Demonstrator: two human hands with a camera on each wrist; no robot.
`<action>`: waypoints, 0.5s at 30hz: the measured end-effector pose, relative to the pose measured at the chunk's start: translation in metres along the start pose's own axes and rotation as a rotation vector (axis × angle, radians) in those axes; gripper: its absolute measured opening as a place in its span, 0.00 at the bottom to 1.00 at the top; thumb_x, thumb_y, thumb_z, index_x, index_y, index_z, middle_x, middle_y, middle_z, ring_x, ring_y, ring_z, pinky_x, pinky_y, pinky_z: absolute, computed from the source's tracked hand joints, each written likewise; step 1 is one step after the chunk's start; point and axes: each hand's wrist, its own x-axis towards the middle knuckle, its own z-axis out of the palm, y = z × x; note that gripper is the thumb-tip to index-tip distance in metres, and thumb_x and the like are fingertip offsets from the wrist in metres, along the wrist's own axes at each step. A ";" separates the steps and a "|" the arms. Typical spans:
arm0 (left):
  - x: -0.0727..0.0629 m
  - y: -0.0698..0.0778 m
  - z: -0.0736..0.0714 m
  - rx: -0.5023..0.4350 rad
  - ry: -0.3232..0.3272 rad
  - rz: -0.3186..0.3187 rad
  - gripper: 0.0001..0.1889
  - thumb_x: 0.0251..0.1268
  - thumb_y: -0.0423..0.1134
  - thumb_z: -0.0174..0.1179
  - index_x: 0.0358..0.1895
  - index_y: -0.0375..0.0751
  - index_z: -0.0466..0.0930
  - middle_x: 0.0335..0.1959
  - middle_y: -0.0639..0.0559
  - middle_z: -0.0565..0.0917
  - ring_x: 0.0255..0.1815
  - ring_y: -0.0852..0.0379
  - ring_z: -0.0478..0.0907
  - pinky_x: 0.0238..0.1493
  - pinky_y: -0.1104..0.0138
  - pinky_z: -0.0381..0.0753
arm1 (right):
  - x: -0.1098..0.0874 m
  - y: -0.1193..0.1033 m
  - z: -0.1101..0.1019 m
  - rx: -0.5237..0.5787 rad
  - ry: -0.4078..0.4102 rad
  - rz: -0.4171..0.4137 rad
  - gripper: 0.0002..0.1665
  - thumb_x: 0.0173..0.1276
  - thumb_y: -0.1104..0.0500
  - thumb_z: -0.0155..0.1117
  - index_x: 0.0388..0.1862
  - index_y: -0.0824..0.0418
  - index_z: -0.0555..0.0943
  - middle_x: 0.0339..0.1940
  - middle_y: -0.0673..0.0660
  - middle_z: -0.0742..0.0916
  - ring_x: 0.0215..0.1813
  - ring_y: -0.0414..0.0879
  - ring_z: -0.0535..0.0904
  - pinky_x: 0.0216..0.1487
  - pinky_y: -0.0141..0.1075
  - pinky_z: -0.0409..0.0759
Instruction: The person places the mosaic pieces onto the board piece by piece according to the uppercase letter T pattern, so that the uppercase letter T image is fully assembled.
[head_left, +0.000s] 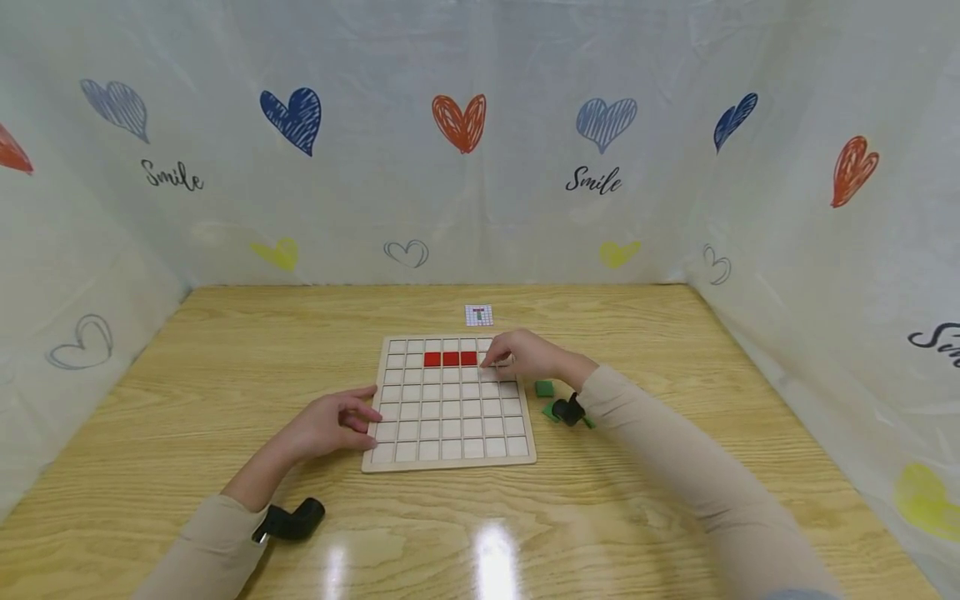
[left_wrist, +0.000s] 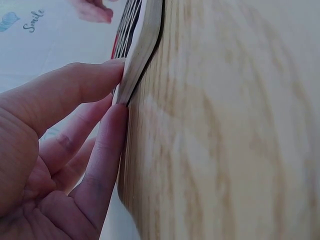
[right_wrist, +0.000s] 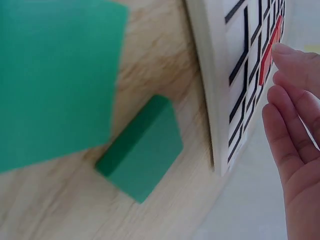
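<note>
A pale wooden grid board (head_left: 438, 428) lies on the table, with red square tiles (head_left: 451, 359) in a row in its second row from the far side. My left hand (head_left: 330, 425) rests its fingertips against the board's left edge, fingers (left_wrist: 102, 155) slightly bent. Over the board's far right part is my right hand (head_left: 528, 354), its fingertips just right of the red tiles. No tile shows between the right fingers (right_wrist: 282, 130). Green tiles (head_left: 544, 389) lie right of the board, partly hidden by the right wrist's camera.
A small card (head_left: 479, 315) printed with a grid and a red and green T-like pattern lies beyond the board. The wooden table (head_left: 285, 350) is bounded by a white curtain (head_left: 510, 225) with hearts at the back and sides.
</note>
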 end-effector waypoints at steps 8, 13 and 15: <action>0.000 0.001 0.000 0.011 0.005 -0.001 0.17 0.48 0.34 0.71 0.44 0.33 0.82 0.68 0.35 0.60 0.41 0.55 0.77 0.39 0.69 0.76 | -0.016 0.008 0.001 -0.015 0.006 -0.017 0.10 0.60 0.67 0.65 0.42 0.64 0.85 0.39 0.52 0.84 0.42 0.42 0.77 0.47 0.34 0.74; 0.000 0.000 0.001 0.005 0.006 -0.003 0.17 0.48 0.34 0.71 0.43 0.33 0.82 0.68 0.35 0.60 0.41 0.55 0.77 0.39 0.69 0.76 | -0.027 0.011 -0.001 0.014 0.011 -0.005 0.11 0.58 0.67 0.67 0.41 0.65 0.85 0.40 0.52 0.83 0.44 0.44 0.77 0.49 0.36 0.74; 0.000 0.000 0.001 0.001 0.005 -0.002 0.17 0.48 0.34 0.71 0.43 0.33 0.82 0.68 0.35 0.60 0.41 0.54 0.77 0.39 0.69 0.76 | -0.029 0.011 -0.001 0.013 0.016 -0.006 0.11 0.58 0.67 0.67 0.41 0.65 0.85 0.40 0.52 0.83 0.44 0.44 0.77 0.49 0.36 0.74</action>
